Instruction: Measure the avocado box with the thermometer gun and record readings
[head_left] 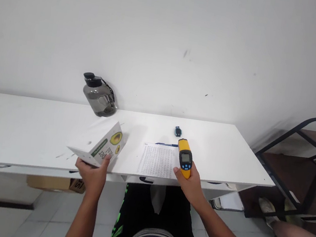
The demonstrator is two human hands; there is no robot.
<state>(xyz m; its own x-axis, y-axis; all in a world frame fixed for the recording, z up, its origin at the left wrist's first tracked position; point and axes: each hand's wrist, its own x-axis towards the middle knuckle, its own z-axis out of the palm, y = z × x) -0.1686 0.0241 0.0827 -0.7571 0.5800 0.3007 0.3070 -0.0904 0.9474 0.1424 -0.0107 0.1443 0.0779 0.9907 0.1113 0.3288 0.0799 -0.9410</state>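
My left hand (92, 174) grips the lower edge of a white box (108, 144) printed with avocados and partly hidden lettering, holding it tilted at the front of the desk. In my right hand (191, 183) is a yellow and black infrared thermometer (185, 158), its small screen and blue buttons facing me. Between the hands lies a sheet of paper (157, 160) filled with handwriting. A blue pen (167, 144) rests along the sheet's top edge, its right end meeting the thermometer in view. Just behind the thermometer is a small smartwatch (178, 131).
A large grey water bottle (100, 96) stands near the wall on the white desk (26, 126). At right is a dark metal-framed rack (291, 162). Another person's arm (295, 236) reaches in at lower right. A cardboard box (50, 182) shows beneath the desk.
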